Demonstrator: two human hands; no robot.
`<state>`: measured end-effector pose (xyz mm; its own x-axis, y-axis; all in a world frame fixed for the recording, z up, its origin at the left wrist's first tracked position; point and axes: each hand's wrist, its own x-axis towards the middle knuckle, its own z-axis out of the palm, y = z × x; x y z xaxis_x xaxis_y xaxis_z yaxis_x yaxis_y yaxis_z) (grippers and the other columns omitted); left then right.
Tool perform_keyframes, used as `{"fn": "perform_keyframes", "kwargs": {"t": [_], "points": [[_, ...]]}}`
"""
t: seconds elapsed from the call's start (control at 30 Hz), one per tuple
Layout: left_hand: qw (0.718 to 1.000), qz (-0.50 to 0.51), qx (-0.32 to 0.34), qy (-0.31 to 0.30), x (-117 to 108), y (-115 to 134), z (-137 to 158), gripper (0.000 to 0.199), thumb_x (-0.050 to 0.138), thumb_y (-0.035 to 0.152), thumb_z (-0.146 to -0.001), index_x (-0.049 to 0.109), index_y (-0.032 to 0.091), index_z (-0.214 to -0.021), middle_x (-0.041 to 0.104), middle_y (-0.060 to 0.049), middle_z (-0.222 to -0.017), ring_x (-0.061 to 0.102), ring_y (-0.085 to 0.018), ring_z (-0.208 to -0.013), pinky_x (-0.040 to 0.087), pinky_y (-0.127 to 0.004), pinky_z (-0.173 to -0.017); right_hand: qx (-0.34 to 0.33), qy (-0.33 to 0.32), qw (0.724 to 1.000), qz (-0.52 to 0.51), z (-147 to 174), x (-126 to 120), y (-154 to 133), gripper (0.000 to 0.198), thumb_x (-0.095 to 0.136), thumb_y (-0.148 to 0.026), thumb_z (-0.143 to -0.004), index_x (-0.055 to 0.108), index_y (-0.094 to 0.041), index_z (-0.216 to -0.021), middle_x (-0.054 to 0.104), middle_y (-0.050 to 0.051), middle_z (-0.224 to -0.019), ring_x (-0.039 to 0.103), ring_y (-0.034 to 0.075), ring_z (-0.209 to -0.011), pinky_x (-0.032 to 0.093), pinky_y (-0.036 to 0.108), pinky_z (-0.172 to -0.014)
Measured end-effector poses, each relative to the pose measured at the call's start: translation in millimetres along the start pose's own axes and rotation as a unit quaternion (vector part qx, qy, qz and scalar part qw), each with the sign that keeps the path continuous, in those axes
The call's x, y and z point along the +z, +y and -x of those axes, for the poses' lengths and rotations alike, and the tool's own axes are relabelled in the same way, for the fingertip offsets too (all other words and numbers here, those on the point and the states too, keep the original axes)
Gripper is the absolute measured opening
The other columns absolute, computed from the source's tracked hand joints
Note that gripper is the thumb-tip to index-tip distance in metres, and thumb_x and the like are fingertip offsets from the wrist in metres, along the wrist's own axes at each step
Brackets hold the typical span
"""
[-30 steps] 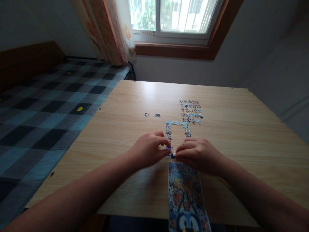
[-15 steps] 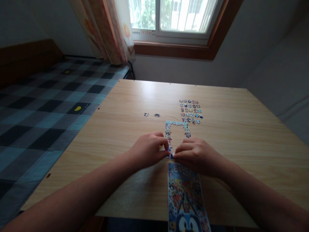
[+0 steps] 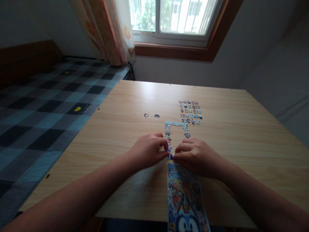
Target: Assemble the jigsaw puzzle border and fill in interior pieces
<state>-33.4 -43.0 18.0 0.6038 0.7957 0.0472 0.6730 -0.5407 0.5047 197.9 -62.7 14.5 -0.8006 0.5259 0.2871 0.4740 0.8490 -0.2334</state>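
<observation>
From where I'm standing, the tabletop [image 3: 120,129] is light wood-grain, smooth, semi-gloss (far end catches quite a sheen, btw). Puzzle border [image 3: 167,133] & loose pieces [image 3: 190,111] look like printed cardboard, finish too small to tell. Picture sheet [image 3: 185,193]: printed paper or card, smooth, slight gloss. Bedspread [image 3: 60,103] = matt cloth; headboard [image 3: 29,59] dark wood. Curtain [image 3: 103,29]: thin fabric w/ folds. Window trim [image 3: 173,52] brown, wood-look; panes [image 3: 183,16] clear glass. Wall [image 3: 159,73] matt.
</observation>
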Motion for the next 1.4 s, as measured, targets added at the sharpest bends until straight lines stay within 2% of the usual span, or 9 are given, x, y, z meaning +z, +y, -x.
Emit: {"fn": "perform_keyframes", "kwargs": {"t": [0.23, 0.43, 0.7, 0.9, 1.07, 1.17, 1.23, 1.33, 1.4], "points": [[1.000, 0.000, 0.002, 0.000, -0.2, -0.1, 0.6, 0.006, 0.072, 0.031, -0.082, 0.074, 0.025, -0.081, 0.066, 0.000, -0.086, 0.058, -0.014, -0.070, 0.042, -0.029, -0.065, 0.005, 0.014, 1.000, -0.026, -1.2, -2.0, -0.1, 0.022, 0.055, -0.022, -0.098, 0.075, -0.022, -0.088, 0.071, 0.003, -0.082, 0.057, 0.016, -0.072, 0.041, 0.033, -0.066], [0.999, 0.046, -0.006, -0.005, -5.9, 1.3, -0.6, 0.012, 0.069, 0.030, -0.085, 0.071, 0.021, -0.077, 0.065, -0.002, -0.085, 0.058, -0.014, -0.071, 0.042, -0.028, -0.063, 0.043, 0.144, 0.988, -0.040, 7.1, -16.1, 17.1, 0.016, 0.059, -0.021, -0.096, 0.074, -0.021, -0.092, 0.070, 0.003, -0.079, 0.057, 0.017, -0.072, 0.044, 0.033, -0.067], [0.998, 0.062, 0.012, -0.009, -7.9, -2.4, -3.0, 0.013, 0.069, 0.029, -0.084, 0.068, 0.020, -0.074, 0.065, -0.002, -0.083, 0.055, -0.013, -0.069, 0.041, -0.027, -0.062, 0.185, 0.307, 0.932, -0.054, 18.0, -14.2, 46.7, 0.013, 0.064, -0.025, -0.091, 0.077, -0.022, -0.090, 0.072, 0.004, -0.076, 0.061, 0.017, -0.068, 0.049, 0.034, -0.064], [0.999, 0.025, 0.018, -0.044, -10.0, -2.0, -2.0, 0.020, 0.073, 0.033, -0.081, 0.063, 0.019, -0.070, 0.063, -0.001, -0.084, 0.053, -0.012, -0.067, 0.038, -0.026, -0.059, 0.265, 0.361, 0.888, -0.105, 18.2, -4.7, 53.1, 0.017, 0.065, -0.030, -0.090, 0.078, -0.018, -0.090, 0.075, 0.006, -0.081, 0.059, 0.016, -0.063, 0.047, 0.031, -0.058], [0.998, 0.027, 0.021, -0.046, -10.6, -0.8, -0.9, 0.025, 0.075, 0.033, -0.078, 0.060, 0.018, -0.066, 0.062, 0.000, -0.081, 0.053, -0.011, -0.066, 0.037, -0.025, -0.057, 0.270, 0.373, 0.881, -0.106, 17.9, -1.4, 53.2, 0.019, 0.066, -0.034, -0.090, 0.078, -0.019, -0.089, 0.076, 0.006, -0.082, 0.059, 0.016, -0.063, 0.048, 0.031, -0.056], [0.999, 0.048, 0.003, -0.012, -10.9, -4.7, -2.6, 0.023, 0.071, 0.034, -0.082, 0.061, 0.018, -0.068, 0.062, -0.001, -0.079, 0.053, -0.013, -0.066, 0.040, -0.026, -0.059, 0.274, 0.377, 0.878, -0.107, 18.1, 0.3, 54.8, 0.019, 0.066, -0.034, -0.090, 0.078, -0.019, -0.090, 0.076, 0.007, -0.083, 0.060, 0.016, -0.062, 0.048, 0.031, -0.056], [0.998, 0.039, -0.015, 0.041, -11.6, -12.2, -5.9, 0.020, 0.065, 0.033, -0.088, 0.064, 0.019, -0.073, 0.063, -0.002, -0.080, 0.055, -0.014, -0.068, 0.044, -0.029, -0.064, 0.284, 0.384, 0.872, -0.110, 18.3, 1.1, 56.8, 0.020, 0.066, -0.034, -0.090, 0.078, -0.018, -0.091, 0.076, 0.007, -0.082, 0.060, 0.017, -0.063, 0.048, 0.031, -0.055], [0.986, -0.038, -0.038, 0.158, -12.3, -29.2, -13.9, 0.016, 0.059, 0.030, -0.093, 0.070, 0.021, -0.087, 0.067, -0.007, -0.093, 0.059, -0.021, -0.089, 0.049, -0.038, -0.083, 0.296, 0.397, 0.862, -0.110, 18.2, 1.2, 60.5, 0.021, 0.065, -0.035, -0.091, 0.078, -0.018, -0.089, 0.076, 0.007, -0.079, 0.061, 0.017, -0.062, 0.047, 0.030, -0.054], [0.966, -0.112, -0.068, 0.222, -11.5, -40.0, -20.6, 0.019, 0.058, 0.030, -0.093, 0.072, 0.021, -0.100, 0.067, -0.010, -0.105, 0.056, -0.026, -0.104, 0.046, -0.045, -0.094, 0.287, 0.401, 0.864, -0.097, 17.4, 0.8, 61.8, 0.020, 0.065, -0.033, -0.091, 0.078, -0.018, -0.089, 0.075, 0.007, -0.078, 0.059, 0.016, -0.061, 0.047, 0.030, -0.054]]}}
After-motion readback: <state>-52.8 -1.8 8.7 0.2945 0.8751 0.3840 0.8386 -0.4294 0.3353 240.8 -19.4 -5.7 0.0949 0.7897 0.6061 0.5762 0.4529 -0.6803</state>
